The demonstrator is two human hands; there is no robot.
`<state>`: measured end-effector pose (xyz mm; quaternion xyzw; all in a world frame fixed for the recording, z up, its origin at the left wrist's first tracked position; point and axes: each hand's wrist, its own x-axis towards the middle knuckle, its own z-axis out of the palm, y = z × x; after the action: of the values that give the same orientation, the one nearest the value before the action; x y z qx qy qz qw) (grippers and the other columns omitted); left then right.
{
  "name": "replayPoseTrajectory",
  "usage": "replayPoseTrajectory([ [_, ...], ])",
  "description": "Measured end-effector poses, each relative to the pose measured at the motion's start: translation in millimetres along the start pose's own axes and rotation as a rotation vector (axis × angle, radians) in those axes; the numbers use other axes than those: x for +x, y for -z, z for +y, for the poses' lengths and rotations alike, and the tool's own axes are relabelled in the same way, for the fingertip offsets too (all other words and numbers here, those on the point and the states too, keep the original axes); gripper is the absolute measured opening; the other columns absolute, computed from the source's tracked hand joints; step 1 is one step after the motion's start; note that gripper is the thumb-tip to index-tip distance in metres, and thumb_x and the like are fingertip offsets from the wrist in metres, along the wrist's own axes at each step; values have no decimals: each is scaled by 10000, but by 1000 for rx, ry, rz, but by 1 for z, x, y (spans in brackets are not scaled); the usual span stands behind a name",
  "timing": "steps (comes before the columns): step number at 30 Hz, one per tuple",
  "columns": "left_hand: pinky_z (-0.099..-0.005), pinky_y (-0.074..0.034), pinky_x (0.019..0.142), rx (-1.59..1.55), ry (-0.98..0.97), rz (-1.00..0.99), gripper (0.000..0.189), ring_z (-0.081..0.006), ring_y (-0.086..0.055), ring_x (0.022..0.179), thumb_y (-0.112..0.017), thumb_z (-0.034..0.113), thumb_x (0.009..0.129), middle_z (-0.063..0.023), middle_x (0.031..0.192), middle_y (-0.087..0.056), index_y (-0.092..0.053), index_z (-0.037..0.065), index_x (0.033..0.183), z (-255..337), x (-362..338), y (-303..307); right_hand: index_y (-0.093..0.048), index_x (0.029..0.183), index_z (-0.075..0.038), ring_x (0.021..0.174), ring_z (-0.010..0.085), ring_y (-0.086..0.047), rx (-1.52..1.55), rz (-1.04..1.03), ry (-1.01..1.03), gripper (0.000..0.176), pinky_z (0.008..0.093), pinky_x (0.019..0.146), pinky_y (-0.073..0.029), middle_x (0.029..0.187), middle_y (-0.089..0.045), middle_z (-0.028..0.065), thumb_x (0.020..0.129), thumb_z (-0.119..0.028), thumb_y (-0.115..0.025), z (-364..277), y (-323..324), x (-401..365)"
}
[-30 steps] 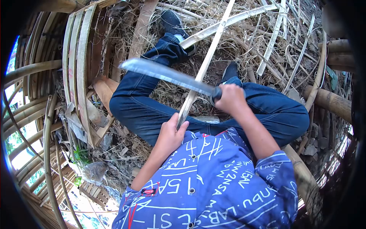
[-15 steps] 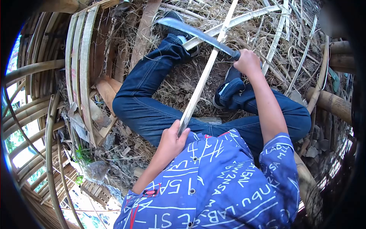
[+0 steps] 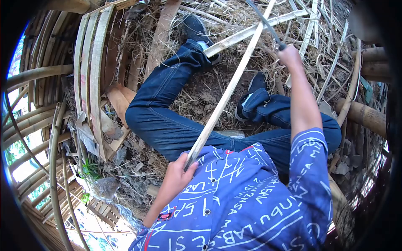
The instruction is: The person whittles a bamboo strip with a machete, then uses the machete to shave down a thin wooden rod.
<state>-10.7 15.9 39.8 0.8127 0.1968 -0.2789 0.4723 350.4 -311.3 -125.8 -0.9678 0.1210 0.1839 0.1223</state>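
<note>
My left hand (image 3: 179,175) is closed around the near end of a long pale bamboo strip (image 3: 228,93), close to my shirt front. The strip slants away between my bent legs and crosses over another flat bamboo slat (image 3: 234,39) near my left shoe. My right hand (image 3: 290,58) grips the dark handle of a machete (image 3: 268,24), to the right of the strip. Its blade points away and leftward, overlapping the strip's far part in this view, and its tip runs to the top edge.
Curved slats (image 3: 99,62) stand at the left beside bent bamboo poles (image 3: 54,167). Shavings and thin strips (image 3: 310,31) litter the ground ahead. Thick bamboo poles (image 3: 364,115) lie at the right. My jeans-clad legs (image 3: 167,125) flank the strip.
My right hand has moved forward and right with the machete, whose blade has swung to point farther away. My left hand has drawn slightly left and back with the strip's near end.
</note>
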Motion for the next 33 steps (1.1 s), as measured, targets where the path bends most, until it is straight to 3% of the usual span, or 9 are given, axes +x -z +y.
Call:
replayPoseTrajectory([
  [1, -296, -436, 564, -61, 121, -13, 224, -99, -482, 629, -642, 170, 903, -116, 684, -579, -559, -22, 983, -1, -3, 2, -706, 969, -3, 935, 382, -672, 10, 22, 12, 366, 444, 826, -533, 965, -686, 248, 745, -286, -642, 13, 2, 0],
  [5, -297, -434, 581, -4, 126, -33, 214, -89, -472, 651, -638, 166, 905, -122, 686, -572, -549, -25, 940, -1, 14, -3, -702, 910, 11, 906, 393, -669, -36, 50, 39, 322, 466, 818, -523, 928, -672, 283, 728, -243, -623, 34, -14, -17],
  [10, -287, -387, 554, -17, 87, -11, 221, -91, -408, 649, -643, 151, 897, -57, 663, -479, -522, -34, 907, 8, 40, -1, -708, 863, -35, 812, 387, -669, 195, -25, 192, 241, 451, 745, -533, 800, -671, 246, 709, -197, -617, 3, -4, -94],
  [15, -291, -409, 599, -29, 80, -46, 211, -96, -440, 689, -632, 154, 898, -76, 719, -532, -541, -30, 949, 25, 64, -8, -712, 859, -55, 762, 394, -664, 431, -210, 374, 229, 454, 728, -536, 769, -670, 224, 695, -201, -647, -43, -11, -181],
  [23, -316, -459, 791, -139, 9, -95, 250, -161, -576, 842, -615, 97, 881, -134, 901, -647, -563, -62, 1066, 19, 70, -29, -686, 792, -49, 714, 409, -656, 311, -527, 562, 222, 484, 714, -535, 705, -653, 233, 643, -211, -658, -66, -15, -275],
  [25, -378, -478, 705, -195, -109, -20, 233, -281, -619, 737, -607, 102, 883, -199, 826, -642, -565, -59, 1047, 7, 71, -41, -682, 782, -46, 718, 406, -659, 223, -491, 565, 220, 484, 706, -532, 710, -655, 229, 635, -208, -664, -61, -16, -276],
  [26, -398, -491, 735, -172, -137, -26, 258, -351, -659, 810, -604, 99, 883, -230, 893, -666, -567, -63, 1079, 4, 71, -42, -679, 771, -42, 722, 402, -661, 138, -453, 575, 218, 484, 698, -530, 714, -658, 224, 626, -205, -669, -59, -17, -275],
  [31, -446, -495, 776, -89, -176, 50, 333, -466, -615, 924, -589, 110, 889, -282, 945, -651, -533, -43, 1179, 17, 68, -39, -649, 709, -42, 699, 392, -653, 76, -323, 578, 219, 475, 679, -526, 690, -654, 201, 603, -224, -707, -50, -33, -261],
  [33, -373, -487, 837, -22, -113, 28, 346, -348, -660, 981, -603, 78, 884, -250, 1010, -660, -531, -61, 1193, 20, 68, -36, -642, 721, -48, 704, 380, -659, 54, -313, 606, 232, 472, 685, -527, 695, -659, 188, 603, -233, -718, -51, -36, -256],
])
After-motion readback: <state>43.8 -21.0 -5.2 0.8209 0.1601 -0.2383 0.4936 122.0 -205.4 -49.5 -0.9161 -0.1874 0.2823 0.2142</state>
